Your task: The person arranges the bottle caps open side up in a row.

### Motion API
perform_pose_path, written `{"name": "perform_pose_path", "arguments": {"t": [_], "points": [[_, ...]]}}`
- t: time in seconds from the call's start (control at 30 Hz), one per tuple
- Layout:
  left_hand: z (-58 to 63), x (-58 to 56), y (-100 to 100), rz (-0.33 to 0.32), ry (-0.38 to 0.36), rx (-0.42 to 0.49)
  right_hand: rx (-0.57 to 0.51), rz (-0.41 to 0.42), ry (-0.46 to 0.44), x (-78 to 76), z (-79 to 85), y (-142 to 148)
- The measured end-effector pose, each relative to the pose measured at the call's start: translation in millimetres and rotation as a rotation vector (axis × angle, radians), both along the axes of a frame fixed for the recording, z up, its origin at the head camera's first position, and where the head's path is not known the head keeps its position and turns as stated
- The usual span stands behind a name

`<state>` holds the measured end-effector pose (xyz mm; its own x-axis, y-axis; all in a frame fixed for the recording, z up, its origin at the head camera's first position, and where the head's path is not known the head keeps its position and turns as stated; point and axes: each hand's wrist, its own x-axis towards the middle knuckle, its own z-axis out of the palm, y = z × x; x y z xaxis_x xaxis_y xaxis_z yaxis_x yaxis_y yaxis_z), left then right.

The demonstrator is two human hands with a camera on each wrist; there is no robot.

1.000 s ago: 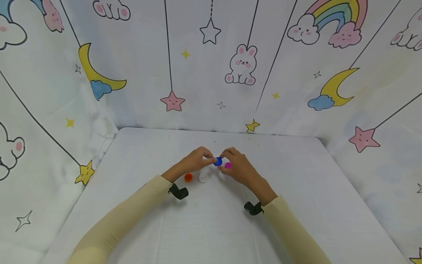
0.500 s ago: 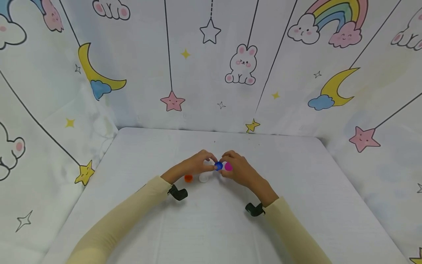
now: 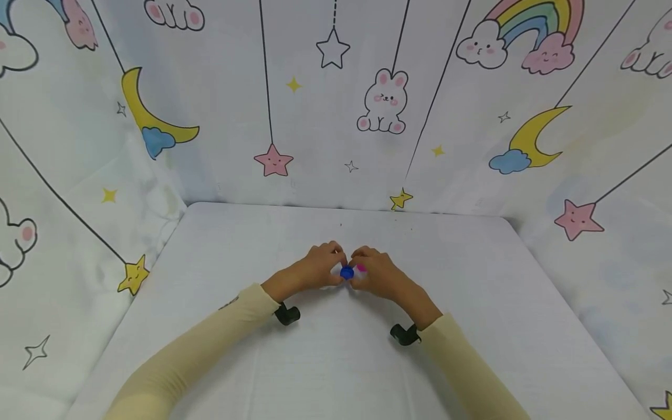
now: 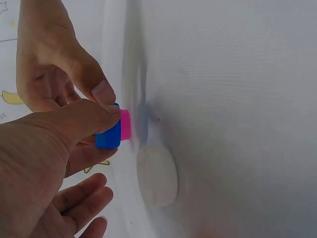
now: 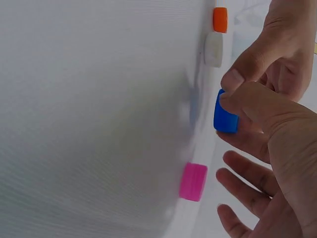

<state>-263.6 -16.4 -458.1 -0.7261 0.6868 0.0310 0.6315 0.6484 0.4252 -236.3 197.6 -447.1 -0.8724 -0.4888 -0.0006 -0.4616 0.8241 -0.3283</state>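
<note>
Step in hand, as judged: two-handed handling of the blue bottle cap (image 3: 347, 273), held between the two thumb-and-finger pinches, just above the white table (image 3: 336, 350) and apart from it; the left hand (image 3: 317, 268) is partly closed, thumb and finger on the cap's near side to it; the right hand (image 3: 383, 275) matches from the opposite side, its remaining fingers spread loosely and holding nothing. The next move appears to call for both pinches acting together, keeping the cap level. Orientation: the cap has no marked long axis; its broad dimension lies roughly level, its short axis near upright with slight tilt; which face points up cannot be told. The magenta cap (image 5: 193, 182) rests below the right hand; the white cap (image 5: 214, 49) and orange cap (image 5: 220, 20) rest below the left.
</note>
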Motion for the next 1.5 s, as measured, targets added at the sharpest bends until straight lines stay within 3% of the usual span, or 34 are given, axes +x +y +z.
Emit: {"name": "perform_pose_path", "arguments": {"t": [0.3,0.83,1.07,1.27,1.5], "points": [[-5.0,6.4,1,-0.044,0.083,-0.034,0.057,0.018,0.008,2.4,-8.2,-3],[-7.3,10.9,2,-0.032,0.118,-0.059,0.085,0.012,0.027,8.9,-7.3,-6],[-3.3,13.8,-2,-0.013,0.088,-0.054,0.106,0.009,0.030,9.1,-1.9,-3],[0.0,4.3,-1,0.023,0.063,-0.049,0.086,-0.002,0.066,2.4,9.5,8],[0.0,-16.0,19,0.050,0.029,-0.044,0.046,-0.096,0.016,-9.3,9.9,20]]}}
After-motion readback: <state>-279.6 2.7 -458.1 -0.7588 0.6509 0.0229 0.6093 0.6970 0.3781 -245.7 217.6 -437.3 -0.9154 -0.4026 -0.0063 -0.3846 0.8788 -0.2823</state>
